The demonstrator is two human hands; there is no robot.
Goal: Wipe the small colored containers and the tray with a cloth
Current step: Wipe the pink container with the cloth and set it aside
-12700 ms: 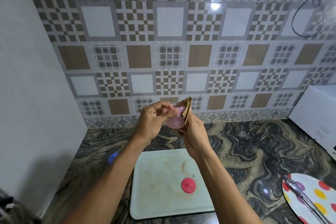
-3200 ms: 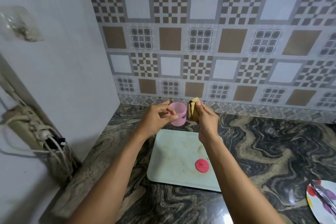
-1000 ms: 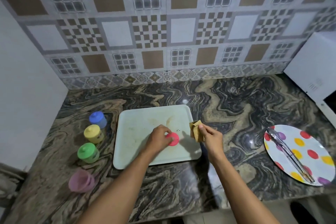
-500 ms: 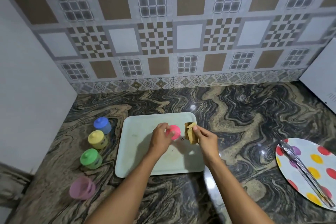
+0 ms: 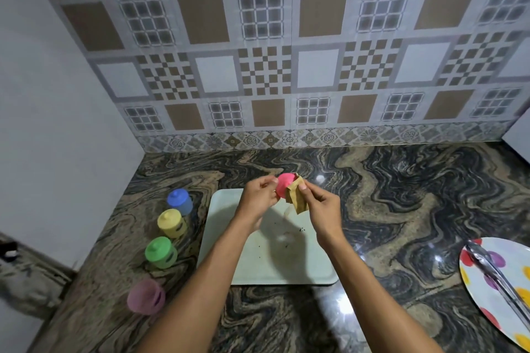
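Holding a round pink plastic lid (image 5: 284, 184) by its edge, the left hand (image 5: 258, 198) has lifted it off the pale rectangular tray (image 5: 272, 266), where it lay a second ago. The right hand (image 5: 322, 209) pinches a folded tan cloth (image 5: 297, 199) between thumb and fingers and now presses it against the lid; half a second ago the two were apart. Both hands hover above the tray's far end. Left of the tray, on the dark swirled stone surface (image 5: 401, 195), stand a lidded blue container (image 5: 179, 201), a yellow container (image 5: 170, 222), a green container (image 5: 160, 252) and, nearest, an open translucent pink cup (image 5: 146, 296). A polka-dot plate (image 5: 481, 292) bearing metal tongs (image 5: 500, 278) lies far right.
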